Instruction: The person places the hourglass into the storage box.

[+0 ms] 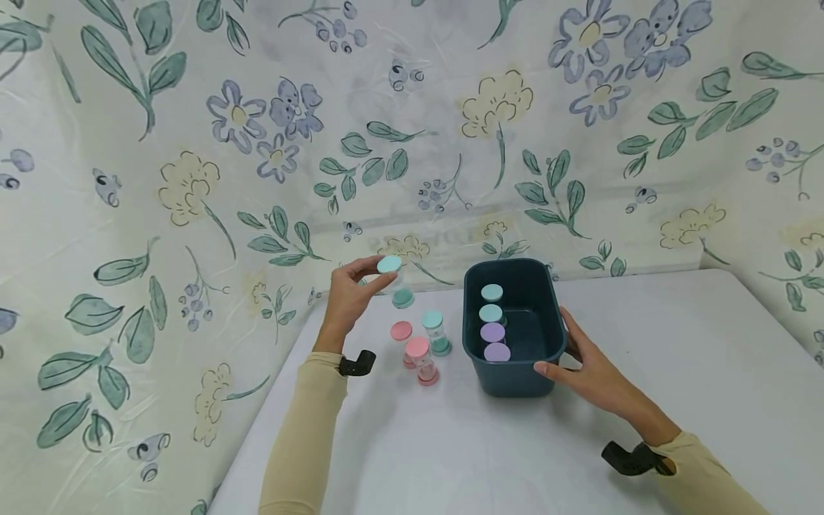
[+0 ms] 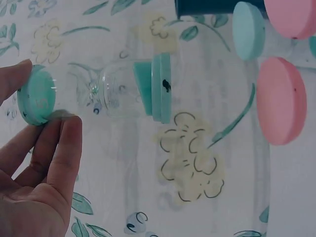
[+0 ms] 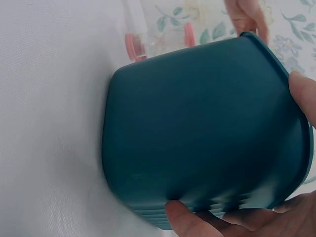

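My left hand (image 1: 347,300) pinches a teal-capped sand timer (image 2: 160,89) by its top cap, upright above the far left part of the table. Teal sand fills part of its lower bulb. On the table just to the right and nearer stand another teal sand timer (image 1: 439,345) and two pink ones, the front pink sand timer (image 1: 418,347) partly covering the rear pink sand timer (image 1: 401,330). My right hand (image 1: 595,375) grips the right side of a dark blue bin (image 1: 515,383), thumb on its rim, fingers against the outer wall (image 3: 197,128).
Inside the bin, along its left wall, stand two teal-capped timers (image 1: 492,292) and two purple-capped timers (image 1: 493,332) in a row. A floral curtain (image 1: 386,179) hangs behind and to the left of the white table (image 1: 450,458).
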A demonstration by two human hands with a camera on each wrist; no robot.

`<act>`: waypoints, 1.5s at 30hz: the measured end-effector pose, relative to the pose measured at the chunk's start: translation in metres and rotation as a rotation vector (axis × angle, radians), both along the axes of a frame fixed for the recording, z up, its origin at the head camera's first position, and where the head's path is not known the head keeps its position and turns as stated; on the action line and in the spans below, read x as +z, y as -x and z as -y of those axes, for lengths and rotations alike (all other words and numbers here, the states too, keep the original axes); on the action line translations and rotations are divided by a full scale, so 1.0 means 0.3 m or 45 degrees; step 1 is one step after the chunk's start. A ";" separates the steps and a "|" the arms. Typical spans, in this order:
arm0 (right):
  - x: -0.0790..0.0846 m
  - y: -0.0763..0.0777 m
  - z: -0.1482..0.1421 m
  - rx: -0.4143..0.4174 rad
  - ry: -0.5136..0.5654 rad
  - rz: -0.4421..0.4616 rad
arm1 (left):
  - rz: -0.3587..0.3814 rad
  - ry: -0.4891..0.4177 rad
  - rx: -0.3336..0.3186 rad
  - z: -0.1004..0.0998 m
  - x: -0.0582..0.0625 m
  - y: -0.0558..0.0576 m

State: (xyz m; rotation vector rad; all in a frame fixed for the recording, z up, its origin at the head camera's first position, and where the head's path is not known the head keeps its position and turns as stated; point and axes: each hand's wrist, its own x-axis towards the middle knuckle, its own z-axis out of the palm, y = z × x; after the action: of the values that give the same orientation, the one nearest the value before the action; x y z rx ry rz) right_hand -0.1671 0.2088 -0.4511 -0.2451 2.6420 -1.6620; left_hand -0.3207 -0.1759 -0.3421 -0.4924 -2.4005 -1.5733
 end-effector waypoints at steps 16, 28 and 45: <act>0.012 0.004 -0.002 0.004 0.001 0.006 | -0.010 -0.064 -0.155 -0.151 0.058 0.016; 0.006 0.019 -0.015 0.011 -0.001 0.004 | 0.006 -0.034 -0.240 -0.273 0.090 0.040; 0.006 0.020 -0.015 0.011 -0.010 -0.017 | 0.052 0.062 -0.368 -0.424 0.122 0.068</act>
State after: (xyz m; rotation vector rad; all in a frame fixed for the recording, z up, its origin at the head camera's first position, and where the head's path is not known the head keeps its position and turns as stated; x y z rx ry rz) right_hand -0.1732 0.2134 -0.4493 -0.2682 2.6526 -1.6531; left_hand -0.3412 -0.0486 -0.3054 -0.8582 -2.4926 -1.6514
